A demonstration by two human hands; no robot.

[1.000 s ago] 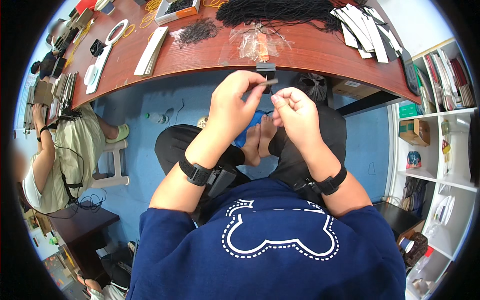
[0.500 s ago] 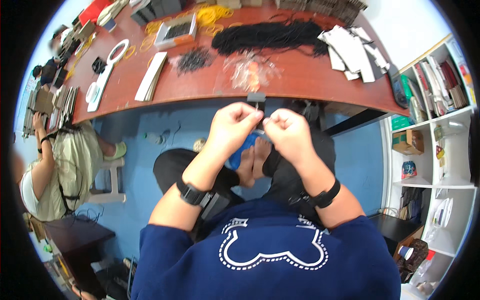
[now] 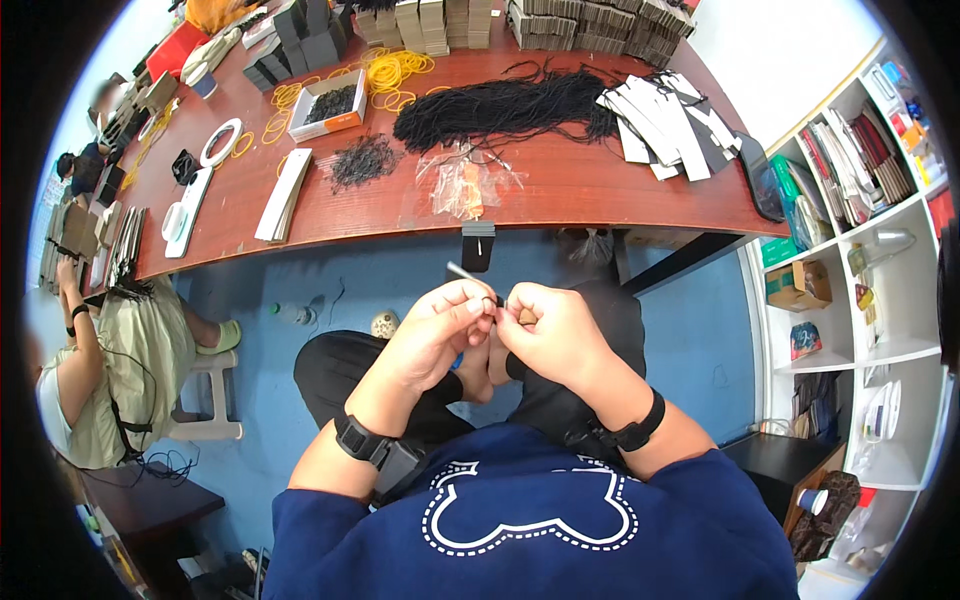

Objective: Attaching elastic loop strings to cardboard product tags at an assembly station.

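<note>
My left hand (image 3: 438,328) is closed in front of the table, over my lap. A thin pale stick (image 3: 462,273) juts up out of its fingers. Beside it, my right hand (image 3: 555,332) has its fingertips pinched together, nearly touching the left ones. A tiny dark piece (image 3: 500,300) shows between the two sets of fingertips; its kind is too small to make out. Beyond my hands, a black slotted piece (image 3: 478,245) hangs at the table's front edge.
The red-brown table (image 3: 360,225) bears black cords (image 3: 510,110), white strips (image 3: 655,125), clear plastic bags (image 3: 462,185), small black parts (image 3: 365,160) and a box (image 3: 330,105) of more parts. A person (image 3: 75,370) sits at the left. White shelves (image 3: 860,250) stand right.
Both hands have come down toward my lap, away from the table edge. The pale stick now shows above my left fingers. The view has shifted, revealing more of the table's far side.
</note>
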